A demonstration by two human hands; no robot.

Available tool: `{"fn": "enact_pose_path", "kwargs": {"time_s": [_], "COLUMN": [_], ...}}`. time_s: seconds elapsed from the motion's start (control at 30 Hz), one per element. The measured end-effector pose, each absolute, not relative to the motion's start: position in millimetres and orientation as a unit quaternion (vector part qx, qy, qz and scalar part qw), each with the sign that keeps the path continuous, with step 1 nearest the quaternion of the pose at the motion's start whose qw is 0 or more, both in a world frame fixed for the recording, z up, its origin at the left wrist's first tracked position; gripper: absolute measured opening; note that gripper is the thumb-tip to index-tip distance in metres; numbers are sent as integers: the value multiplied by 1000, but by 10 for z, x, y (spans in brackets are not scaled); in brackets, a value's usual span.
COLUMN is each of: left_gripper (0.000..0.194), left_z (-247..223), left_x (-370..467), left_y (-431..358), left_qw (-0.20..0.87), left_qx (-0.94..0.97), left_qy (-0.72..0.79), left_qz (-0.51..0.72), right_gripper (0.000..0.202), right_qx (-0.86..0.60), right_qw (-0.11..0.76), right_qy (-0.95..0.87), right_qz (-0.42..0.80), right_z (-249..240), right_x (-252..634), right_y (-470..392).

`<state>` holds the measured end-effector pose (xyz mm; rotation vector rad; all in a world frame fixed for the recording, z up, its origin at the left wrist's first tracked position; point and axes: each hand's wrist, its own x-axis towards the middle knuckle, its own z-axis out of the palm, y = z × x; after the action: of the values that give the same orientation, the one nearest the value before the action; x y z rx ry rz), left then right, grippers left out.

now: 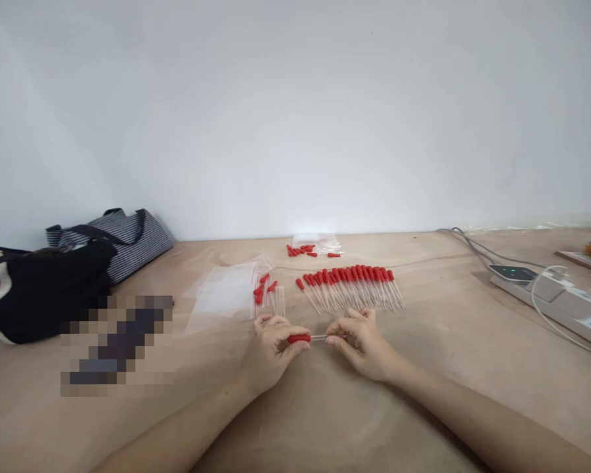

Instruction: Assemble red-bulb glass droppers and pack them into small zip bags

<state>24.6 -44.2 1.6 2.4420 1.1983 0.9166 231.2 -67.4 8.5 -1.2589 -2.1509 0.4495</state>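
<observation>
My left hand [272,345] pinches a red rubber dropper bulb [299,338] between thumb and fingers. From the bulb a thin clear dropper tube [318,337] runs across to my right hand [357,345], whose closed fingertips grip it and hide its far end. Beyond my hands lies a row of droppers [359,286], red bulbs away from me and tubes slanting nearer. Several loose red bulbs [263,289] and some bare clear tubes [278,302] lie just past my left hand.
Flat clear zip bags [221,292] lie left of the tubes. Another plastic bag [320,242] with red bulbs [300,250] around it is near the wall. Bags [39,289] stand far left. At right are a power strip [546,299], a black device [512,272] and cables.
</observation>
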Motion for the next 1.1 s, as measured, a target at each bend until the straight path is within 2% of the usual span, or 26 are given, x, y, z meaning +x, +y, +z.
{"fn": "enact_pose_path", "kwargs": {"time_s": [0.23,0.57,0.7,0.83,1.0,1.03,1.1], "left_gripper": [8,6,9,9,39,38,25], "left_z": [-44,-37,17,69,129,147,186], "left_x": [302,312,279,229,123,85,-2], "left_y": [-455,-467,-408,-375,-238,-174,-13], "left_qw": [153,185,175,167,98,73,25], "left_qx": [822,820,826,829,800,782,742], "left_qy": [416,420,429,445,510,544,618], "left_qz": [357,342,321,294,301,296,259], "right_gripper": [23,35,22,14,19,22,26], "right_qx": [-472,-483,-479,-445,-489,-517,-571], "right_qw": [330,309,306,289,294,297,294], "right_qy": [-805,-799,-803,-840,-820,-803,-767], "right_qz": [142,181,178,115,35,23,0], "right_z": [51,21,55,99,70,59,43], "right_x": [2222,2186,2243,2304,2258,2229,2153], "right_y": [-720,-683,-658,-693,-581,-513,-345]}}
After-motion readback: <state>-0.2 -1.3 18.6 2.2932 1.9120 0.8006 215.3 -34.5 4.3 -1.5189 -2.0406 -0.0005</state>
